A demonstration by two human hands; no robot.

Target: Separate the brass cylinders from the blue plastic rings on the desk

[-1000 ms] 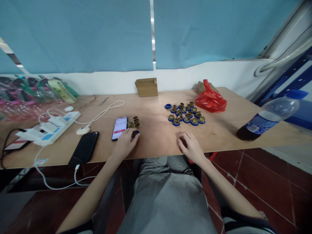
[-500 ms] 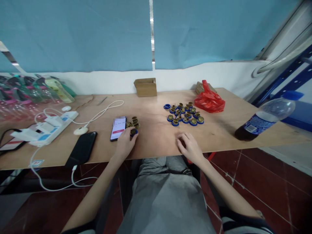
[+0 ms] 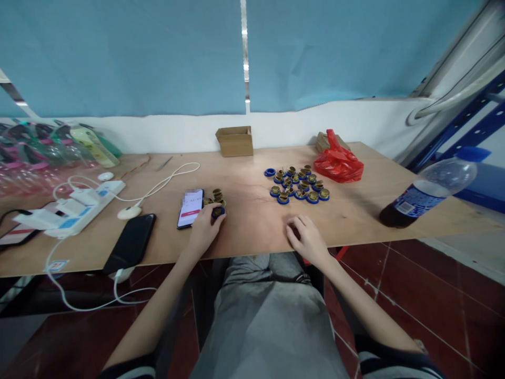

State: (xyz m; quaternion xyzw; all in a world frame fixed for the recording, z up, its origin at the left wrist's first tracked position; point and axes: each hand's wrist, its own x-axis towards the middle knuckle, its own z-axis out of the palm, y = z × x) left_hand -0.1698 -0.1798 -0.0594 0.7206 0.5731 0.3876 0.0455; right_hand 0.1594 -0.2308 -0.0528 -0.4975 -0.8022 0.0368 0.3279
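Note:
My left hand [image 3: 203,231] is at the table's front left, thumb and fingers closed around a blue ring [image 3: 218,212]. Its fingers partly cover the ring. Just behind them lie several loose gold-coloured round pieces [image 3: 217,195], and a phone with a lit screen [image 3: 190,209] is beside the hand. My right hand [image 3: 306,241] rests near the front edge, fingers loosely curled, a gap between thumb and index finger, nothing visible in it. Beyond it sits a group of blue rings with gold-coloured round pieces [image 3: 313,197]; one bare blue ring [image 3: 270,172] lies at the group's left.
A cardboard box [image 3: 236,143] stands against the wall. To the right are a red plastic bag [image 3: 339,165] and a tilted-looking cola bottle [image 3: 414,202]. A dark phone [image 3: 132,239], white cable, power strip [image 3: 84,209] and clear spray bottles [image 3: 47,152] occupy the left side.
My left hand has shifted slightly to the right and tipped up the blue ring, so more of its face shows. My right hand has stayed in place.

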